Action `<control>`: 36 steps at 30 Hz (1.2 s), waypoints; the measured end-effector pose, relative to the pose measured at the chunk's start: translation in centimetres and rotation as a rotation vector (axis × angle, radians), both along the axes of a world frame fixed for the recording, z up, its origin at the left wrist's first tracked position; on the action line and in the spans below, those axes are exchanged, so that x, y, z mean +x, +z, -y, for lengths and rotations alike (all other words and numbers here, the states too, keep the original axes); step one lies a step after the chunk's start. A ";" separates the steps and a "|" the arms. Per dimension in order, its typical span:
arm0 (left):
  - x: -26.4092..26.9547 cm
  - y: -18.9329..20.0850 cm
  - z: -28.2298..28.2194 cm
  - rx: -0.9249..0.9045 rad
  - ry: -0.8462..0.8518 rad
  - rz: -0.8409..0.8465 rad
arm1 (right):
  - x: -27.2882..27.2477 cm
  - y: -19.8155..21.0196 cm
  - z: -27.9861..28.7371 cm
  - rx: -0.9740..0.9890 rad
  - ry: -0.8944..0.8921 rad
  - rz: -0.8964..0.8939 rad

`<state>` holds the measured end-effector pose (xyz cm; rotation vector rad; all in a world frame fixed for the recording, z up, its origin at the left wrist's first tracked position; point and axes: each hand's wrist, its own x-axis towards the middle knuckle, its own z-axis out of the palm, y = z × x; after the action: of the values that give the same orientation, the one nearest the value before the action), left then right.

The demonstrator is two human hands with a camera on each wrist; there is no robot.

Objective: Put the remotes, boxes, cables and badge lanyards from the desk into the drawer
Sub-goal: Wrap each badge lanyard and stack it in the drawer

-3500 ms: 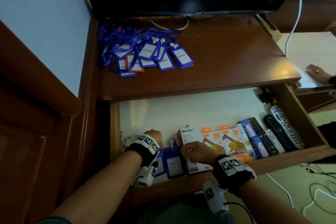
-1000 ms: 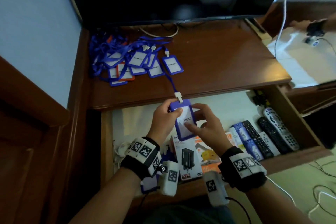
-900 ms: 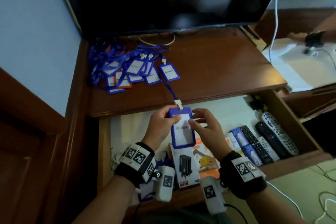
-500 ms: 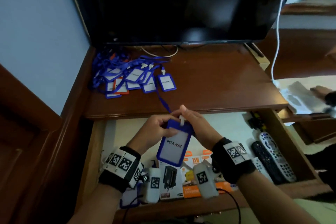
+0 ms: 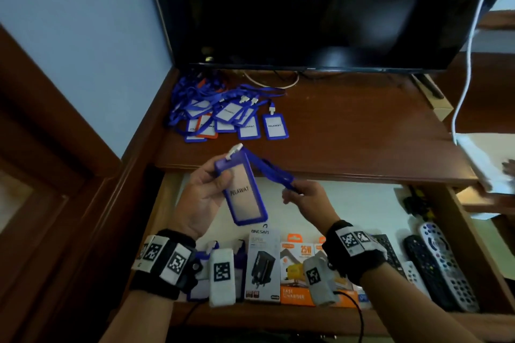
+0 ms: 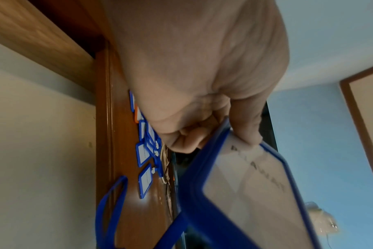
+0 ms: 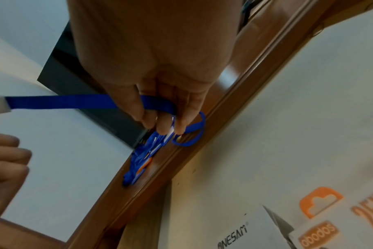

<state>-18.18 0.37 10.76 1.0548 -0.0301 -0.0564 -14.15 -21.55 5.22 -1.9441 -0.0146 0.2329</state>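
Inside drawer (image 5: pixel 471 234): boxes (image 5: pixel 295 267), remotes (image 5: pixel 434 267).

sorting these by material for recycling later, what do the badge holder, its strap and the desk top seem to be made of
Badge holder: looks like rigid blue plastic, a smooth frame round a clear window over a white card.
Strap: seems woven fabric tape; a fine weave shows, and it bends limply in the right hand.
Desk top: looks like varnished reddish-brown wood or veneer; its glossy sheen cannot settle which.

"PELAWAT" stands on the held badge holder (image 5: pixel 245 192) and on badges on the table (image 5: pixel 274 126). Drawer boxes read "ONESAM" (image 5: pixel 262 262), "25W" (image 5: pixel 298 267) and "abodos" (image 7: pixel 317 233).
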 end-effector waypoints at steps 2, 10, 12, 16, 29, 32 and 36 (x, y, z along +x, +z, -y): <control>0.0 0.2 -0.3 -0.016 0.089 -0.007 | 0.0 -0.6 0.4 -0.101 -0.066 0.018; -1.3 0.7 2.6 0.231 0.009 -0.188 | -2.3 3.1 -3.1 0.673 0.063 -0.159; -1.5 0.7 3.6 0.247 -0.037 -0.198 | -2.9 4.7 -3.9 0.917 0.026 -0.320; -1.7 1.0 4.1 0.256 -0.055 -0.179 | -3.7 4.6 -4.0 1.064 -0.053 -0.430; -0.7 -0.7 3.2 0.163 0.310 -0.313 | -5.7 3.8 -3.6 0.710 0.096 -0.268; -0.9 -0.9 3.7 0.125 0.359 -0.334 | -6.1 4.0 -3.8 0.553 0.081 -0.209; -0.8 -1.3 3.7 0.084 0.317 -0.394 | -5.8 4.7 -2.8 0.436 0.059 -0.172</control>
<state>-19.01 -3.37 9.43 1.1060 0.4991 0.0233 -19.96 -18.71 9.90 -1.4872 -0.0085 0.4002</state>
